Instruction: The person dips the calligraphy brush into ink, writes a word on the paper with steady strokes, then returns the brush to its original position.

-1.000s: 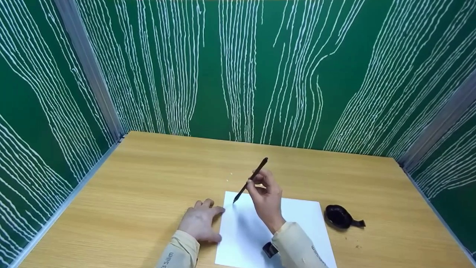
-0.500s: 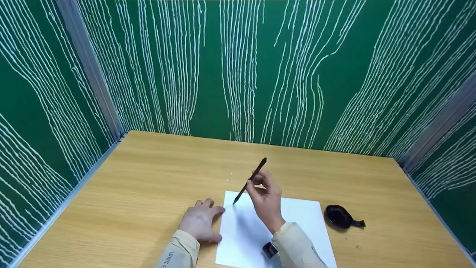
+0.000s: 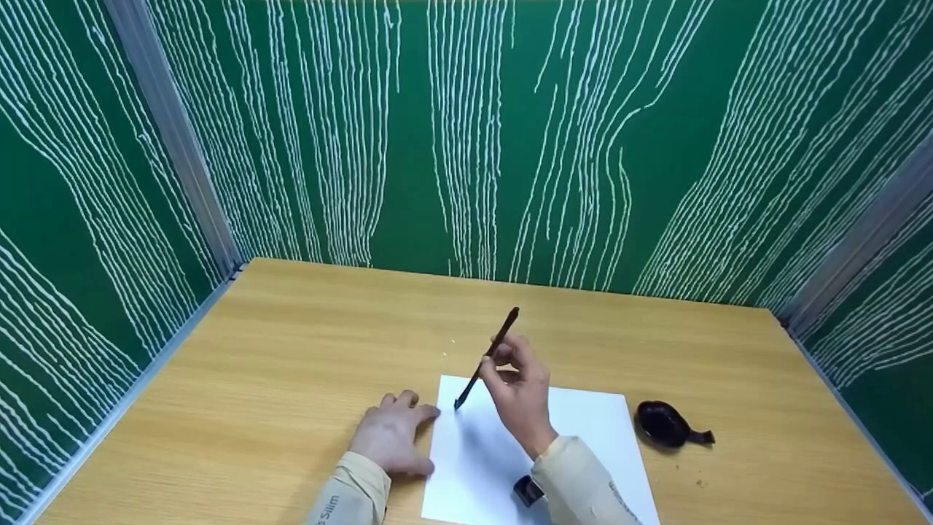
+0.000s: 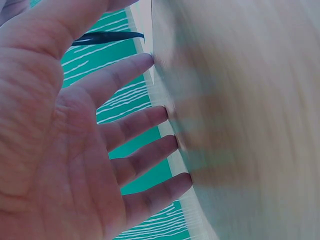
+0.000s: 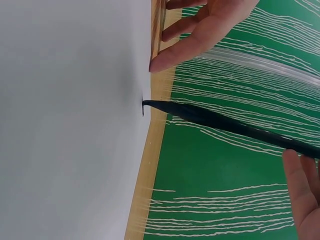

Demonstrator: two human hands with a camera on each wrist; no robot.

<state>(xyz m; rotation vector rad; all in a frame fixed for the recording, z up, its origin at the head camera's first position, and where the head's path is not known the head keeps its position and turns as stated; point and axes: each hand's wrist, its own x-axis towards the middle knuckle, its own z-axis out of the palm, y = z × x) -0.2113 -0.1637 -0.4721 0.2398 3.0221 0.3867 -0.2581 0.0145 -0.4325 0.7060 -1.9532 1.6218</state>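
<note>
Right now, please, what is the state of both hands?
Left hand: open, at the edge of the white rectangular paper sheet.
Right hand: closed, holding the slim black brush.

Wooden table [image 3: 313,321] is spreading wide, its pale grain running crosswise. Green back wall [image 3: 410,182] is rising behind the far edge; white wavy lines [image 3: 477,146] are trailing down it (some bunching tightly, others straying singly). Left side wall [image 3: 44,197] and right side wall [image 3: 907,405] are carrying similar streaks. Grey left post [image 3: 176,131] is standing by the far left corner, grey right post [image 3: 867,244] by the far right. Light strip [image 3: 138,384] is following the left edge. White specks [image 3: 453,341] are lying mid-surface; brown crumbs [image 3: 700,483] are dotting the right.
</note>
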